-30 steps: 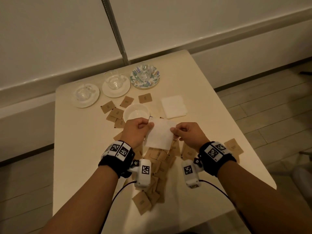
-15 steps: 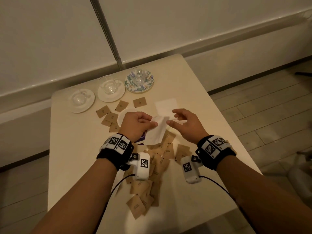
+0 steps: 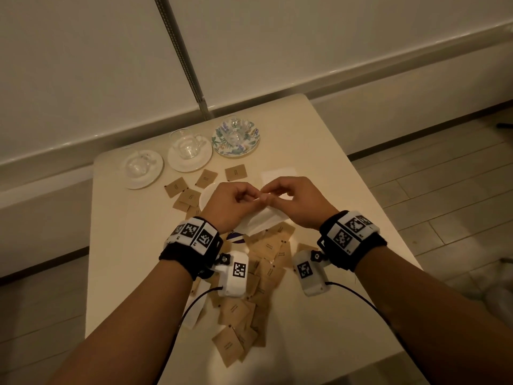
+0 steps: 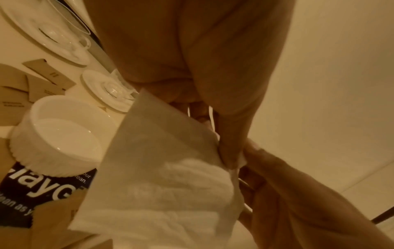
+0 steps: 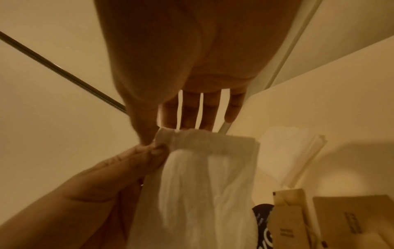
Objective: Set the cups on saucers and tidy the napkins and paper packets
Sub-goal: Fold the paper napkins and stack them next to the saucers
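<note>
Left hand [image 3: 231,202] and right hand [image 3: 297,202] both pinching white napkin [image 3: 263,222] above brown packets [image 3: 266,262].

A dark blue packet [image 4: 32,193] at the bowl's [image 4: 57,144] six o'clock reads partly "layo" and "ean as y"; the brown packets' [image 3: 236,309] print is illegible.
</note>
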Action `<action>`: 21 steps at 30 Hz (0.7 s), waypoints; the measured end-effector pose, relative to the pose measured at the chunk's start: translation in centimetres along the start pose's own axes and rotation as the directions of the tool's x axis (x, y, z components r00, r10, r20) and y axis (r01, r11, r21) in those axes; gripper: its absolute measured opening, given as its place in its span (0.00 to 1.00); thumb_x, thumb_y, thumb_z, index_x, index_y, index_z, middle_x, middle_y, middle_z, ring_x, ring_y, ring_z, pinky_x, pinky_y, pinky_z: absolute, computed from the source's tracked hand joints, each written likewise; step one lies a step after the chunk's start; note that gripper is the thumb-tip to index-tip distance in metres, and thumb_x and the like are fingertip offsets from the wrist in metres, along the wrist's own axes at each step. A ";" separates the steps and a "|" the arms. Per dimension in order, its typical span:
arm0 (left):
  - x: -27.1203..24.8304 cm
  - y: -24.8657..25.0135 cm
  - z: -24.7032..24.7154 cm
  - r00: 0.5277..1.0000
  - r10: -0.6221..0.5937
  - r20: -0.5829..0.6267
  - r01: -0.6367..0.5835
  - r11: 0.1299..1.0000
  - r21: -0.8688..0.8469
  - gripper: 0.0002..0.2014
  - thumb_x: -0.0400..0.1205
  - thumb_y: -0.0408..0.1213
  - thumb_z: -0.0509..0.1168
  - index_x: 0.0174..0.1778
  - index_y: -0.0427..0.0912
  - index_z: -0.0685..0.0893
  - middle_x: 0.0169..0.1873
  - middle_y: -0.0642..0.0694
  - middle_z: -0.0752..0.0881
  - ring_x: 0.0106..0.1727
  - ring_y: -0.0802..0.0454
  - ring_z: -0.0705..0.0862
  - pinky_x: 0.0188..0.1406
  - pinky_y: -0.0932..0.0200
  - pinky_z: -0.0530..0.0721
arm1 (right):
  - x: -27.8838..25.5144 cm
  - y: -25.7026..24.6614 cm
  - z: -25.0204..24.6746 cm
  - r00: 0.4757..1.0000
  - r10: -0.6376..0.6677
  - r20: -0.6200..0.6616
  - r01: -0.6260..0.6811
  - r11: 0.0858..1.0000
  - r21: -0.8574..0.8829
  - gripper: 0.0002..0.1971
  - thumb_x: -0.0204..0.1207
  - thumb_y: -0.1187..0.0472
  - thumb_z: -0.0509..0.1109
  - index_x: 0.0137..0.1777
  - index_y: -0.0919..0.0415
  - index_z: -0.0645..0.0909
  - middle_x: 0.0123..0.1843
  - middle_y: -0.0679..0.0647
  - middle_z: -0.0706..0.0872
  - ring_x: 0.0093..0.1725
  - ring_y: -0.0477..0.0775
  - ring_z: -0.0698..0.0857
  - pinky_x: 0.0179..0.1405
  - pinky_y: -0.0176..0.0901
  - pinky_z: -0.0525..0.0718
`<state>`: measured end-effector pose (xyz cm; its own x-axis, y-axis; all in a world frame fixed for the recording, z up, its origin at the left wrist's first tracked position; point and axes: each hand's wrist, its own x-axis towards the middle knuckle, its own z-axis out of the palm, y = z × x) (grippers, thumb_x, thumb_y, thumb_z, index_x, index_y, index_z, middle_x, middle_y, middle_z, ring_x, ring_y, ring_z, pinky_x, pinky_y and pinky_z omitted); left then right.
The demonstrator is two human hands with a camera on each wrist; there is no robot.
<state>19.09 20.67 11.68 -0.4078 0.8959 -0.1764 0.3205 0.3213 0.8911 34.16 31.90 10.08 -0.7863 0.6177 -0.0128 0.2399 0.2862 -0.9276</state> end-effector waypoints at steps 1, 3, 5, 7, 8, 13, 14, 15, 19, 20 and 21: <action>0.0 0.0 -0.1 1.000 -0.002 0.013 0.002 1.000 0.023 0.05 0.76 0.37 0.77 0.43 0.40 0.90 0.31 0.49 0.88 0.31 0.65 0.83 0.34 0.72 0.79 | 0.2 -0.3 0.0 1.000 0.004 -0.005 -0.004 1.000 0.029 0.04 0.77 0.59 0.75 0.47 0.57 0.89 0.43 0.48 0.91 0.42 0.39 0.86 0.45 0.26 0.79; 0.1 -0.2 -0.3 0.999 -0.018 0.029 0.015 0.996 0.084 0.03 0.75 0.37 0.78 0.41 0.45 0.90 0.31 0.50 0.87 0.30 0.64 0.82 0.34 0.71 0.78 | 0.6 -0.7 -0.1 0.997 0.037 -0.062 -0.032 0.996 0.084 0.02 0.77 0.62 0.75 0.44 0.58 0.88 0.38 0.52 0.90 0.38 0.43 0.86 0.43 0.36 0.82; 0.1 -0.6 -0.7 0.999 -0.034 0.024 0.032 0.994 0.108 0.04 0.75 0.38 0.78 0.39 0.47 0.89 0.31 0.49 0.88 0.31 0.62 0.83 0.33 0.70 0.78 | 1.0 -0.6 -0.3 0.992 0.063 -0.109 -0.047 0.988 0.149 0.02 0.77 0.61 0.75 0.47 0.58 0.87 0.38 0.53 0.89 0.38 0.45 0.86 0.42 0.37 0.82; 0.1 -0.8 -0.8 1.000 -0.024 -0.013 0.025 0.998 0.065 0.03 0.75 0.38 0.78 0.39 0.46 0.90 0.31 0.49 0.88 0.31 0.63 0.83 0.33 0.71 0.78 | 1.2 -0.6 -0.4 0.995 0.074 -0.060 -0.064 0.987 0.148 0.12 0.76 0.56 0.76 0.58 0.56 0.84 0.45 0.50 0.89 0.45 0.42 0.86 0.47 0.32 0.82; 0.0 -0.8 -0.9 1.000 -0.012 -0.027 0.013 0.999 0.034 0.04 0.75 0.39 0.78 0.40 0.44 0.90 0.30 0.50 0.88 0.31 0.63 0.83 0.33 0.71 0.78 | 1.3 -0.5 -0.3 0.997 0.071 0.002 -0.071 0.993 0.098 0.16 0.75 0.55 0.77 0.61 0.55 0.83 0.48 0.48 0.88 0.48 0.41 0.86 0.50 0.29 0.81; 0.0 -0.8 -1.1 0.999 -0.021 -0.024 0.022 1.000 0.020 0.04 0.74 0.36 0.79 0.39 0.45 0.89 0.32 0.50 0.88 0.32 0.60 0.84 0.33 0.67 0.81 | 1.5 -0.3 0.0 0.997 0.061 0.047 -0.063 0.997 0.043 0.03 0.77 0.61 0.75 0.43 0.58 0.87 0.40 0.51 0.89 0.38 0.41 0.83 0.39 0.28 0.79; -0.1 -1.0 -1.2 0.999 -0.023 -0.025 0.024 0.999 0.021 0.05 0.74 0.35 0.79 0.39 0.46 0.89 0.33 0.49 0.89 0.32 0.60 0.84 0.33 0.66 0.82 | 1.5 -0.1 -0.1 0.997 0.071 0.033 -0.073 0.995 0.067 0.03 0.77 0.61 0.75 0.43 0.59 0.87 0.39 0.51 0.88 0.37 0.42 0.83 0.38 0.28 0.79; -0.1 -1.1 -1.2 0.999 -0.022 -0.025 0.023 0.999 0.023 0.05 0.74 0.35 0.79 0.38 0.46 0.89 0.33 0.50 0.89 0.32 0.61 0.85 0.33 0.68 0.81 | 1.6 0.0 -0.1 0.997 0.076 0.030 -0.078 0.993 0.084 0.03 0.78 0.61 0.75 0.42 0.58 0.86 0.39 0.51 0.88 0.38 0.43 0.83 0.38 0.28 0.79; -0.3 -1.8 -1.6 0.999 -0.041 -0.016 0.042 0.998 0.041 0.05 0.74 0.37 0.79 0.35 0.48 0.89 0.30 0.54 0.88 0.30 0.64 0.83 0.30 0.71 0.78 | 1.7 0.3 -0.4 0.995 0.094 0.039 -0.098 0.988 0.117 0.05 0.78 0.61 0.74 0.41 0.56 0.86 0.37 0.50 0.87 0.37 0.43 0.84 0.38 0.33 0.81; -0.4 -2.0 -1.9 0.998 -0.061 -0.011 0.061 0.997 0.053 0.05 0.73 0.38 0.79 0.34 0.47 0.89 0.30 0.53 0.88 0.31 0.62 0.84 0.31 0.68 0.79 | 1.8 0.5 -0.6 0.995 0.103 0.019 -0.104 0.984 0.142 0.05 0.78 0.62 0.74 0.41 0.57 0.86 0.36 0.48 0.87 0.36 0.43 0.83 0.39 0.34 0.81; -0.5 -2.1 -2.2 0.996 -0.086 -0.002 0.086 0.994 0.074 0.05 0.73 0.39 0.79 0.35 0.46 0.89 0.31 0.49 0.89 0.33 0.59 0.85 0.34 0.64 0.81 | 1.8 0.6 -0.9 0.994 0.112 -0.002 -0.110 0.981 0.162 0.04 0.79 0.62 0.74 0.42 0.59 0.86 0.34 0.46 0.86 0.34 0.42 0.83 0.39 0.36 0.81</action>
<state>16.72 18.91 10.77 -0.4356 0.8643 -0.2513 0.3468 0.4188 0.8392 33.37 33.85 9.83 -0.7535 0.6472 -0.1160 0.2297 0.0938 -0.9687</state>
